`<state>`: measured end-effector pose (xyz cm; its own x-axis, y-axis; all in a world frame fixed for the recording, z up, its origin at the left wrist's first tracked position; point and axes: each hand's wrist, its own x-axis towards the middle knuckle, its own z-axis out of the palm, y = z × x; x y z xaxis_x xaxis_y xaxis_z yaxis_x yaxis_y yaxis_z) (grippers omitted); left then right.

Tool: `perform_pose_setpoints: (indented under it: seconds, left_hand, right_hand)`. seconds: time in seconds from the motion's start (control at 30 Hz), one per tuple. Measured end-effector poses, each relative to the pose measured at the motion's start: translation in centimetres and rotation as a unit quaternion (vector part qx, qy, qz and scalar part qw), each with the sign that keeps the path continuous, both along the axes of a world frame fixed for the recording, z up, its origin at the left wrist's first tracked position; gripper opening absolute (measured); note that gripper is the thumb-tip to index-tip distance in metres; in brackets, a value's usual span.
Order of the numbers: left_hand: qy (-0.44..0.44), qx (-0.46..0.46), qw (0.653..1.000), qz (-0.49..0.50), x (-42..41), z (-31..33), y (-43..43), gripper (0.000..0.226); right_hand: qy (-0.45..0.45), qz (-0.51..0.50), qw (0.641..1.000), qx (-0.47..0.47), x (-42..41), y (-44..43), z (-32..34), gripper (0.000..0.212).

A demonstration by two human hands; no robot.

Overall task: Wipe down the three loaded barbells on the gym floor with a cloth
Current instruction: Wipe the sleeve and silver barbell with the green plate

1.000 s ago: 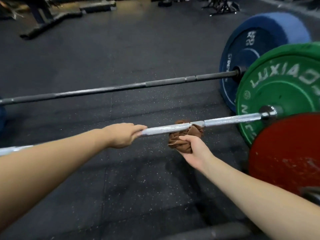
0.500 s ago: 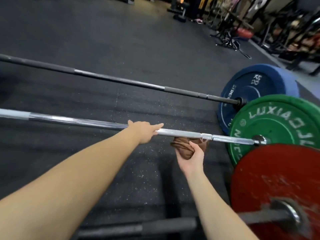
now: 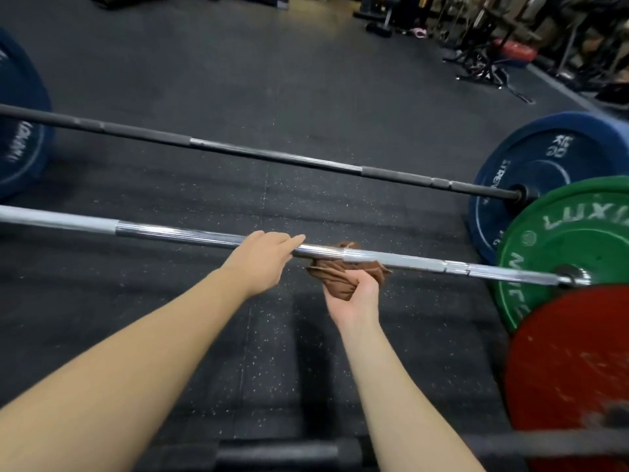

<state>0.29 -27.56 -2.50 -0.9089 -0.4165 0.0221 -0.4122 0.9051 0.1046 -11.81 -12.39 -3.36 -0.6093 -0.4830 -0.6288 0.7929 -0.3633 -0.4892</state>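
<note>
Three barbells lie side by side on the black rubber floor. The middle one is a silver bar with a green plate at its right end. My left hand grips this bar from above. Just to its right, my right hand holds a bunched brown cloth up against the underside of the bar, palm up. The far dark bar carries blue plates at both ends. The nearest dark bar with a red plate crosses the bottom edge under my forearms.
The second blue plate stands at the far left. Racks, stands and other gym gear crowd the back right. A bench base sits at the back centre. Bare speckled floor stretches beyond the far bar.
The camera has swung left and up, bringing the left blue plate into view. Both hands keep their hold on the silver bar; the cloth hand sits about where it was.
</note>
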Motion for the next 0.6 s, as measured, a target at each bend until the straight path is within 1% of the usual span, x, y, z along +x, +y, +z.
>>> perform_pose_setpoints:
  seconds: [0.13, 0.2, 0.33, 0.4, 0.43, 0.53, 0.6]
  left_hand:
    - [-0.002, 0.034, 0.999, 0.010, -0.4, 0.1, -0.2, 0.045]
    - [-0.001, 0.032, 0.999, 0.010, -0.4, 0.1, -0.5, 0.045]
    - [0.008, 0.030, 0.999, 0.010, -0.4, 0.1, -0.4, 0.048]
    - [0.020, 0.040, 0.999, 0.007, -0.3, 0.1, -0.5, 0.050]
    - [0.020, 0.047, 0.999, 0.007, -0.2, 0.1, -0.5, 0.050]
    - [0.012, 0.081, 0.997, 0.013, 0.0, 0.3, -0.6, 0.049]
    - [-0.006, 0.091, 0.995, 0.028, 0.1, 0.9, -0.9, 0.046]
  right_hand:
    - [-0.004, -0.054, 0.999, -0.008, -2.7, 2.0, -0.2, 0.045]
    - [0.010, -0.023, 1.000, -0.008, -2.2, 1.5, -0.3, 0.048]
    - [0.029, 0.082, 0.996, -0.010, 2.8, -1.1, -1.3, 0.046]
    - [0.019, 0.097, 0.995, -0.019, 3.6, -1.9, -1.3, 0.046]
    - [0.013, 0.087, 0.996, -0.025, 3.3, -1.8, -1.2, 0.047]
    - [-0.002, 0.002, 0.999, -0.049, 0.9, -0.3, -1.2, 0.055]
    - [-0.015, -0.023, 0.998, -0.063, -0.4, 0.6, -1.3, 0.056]
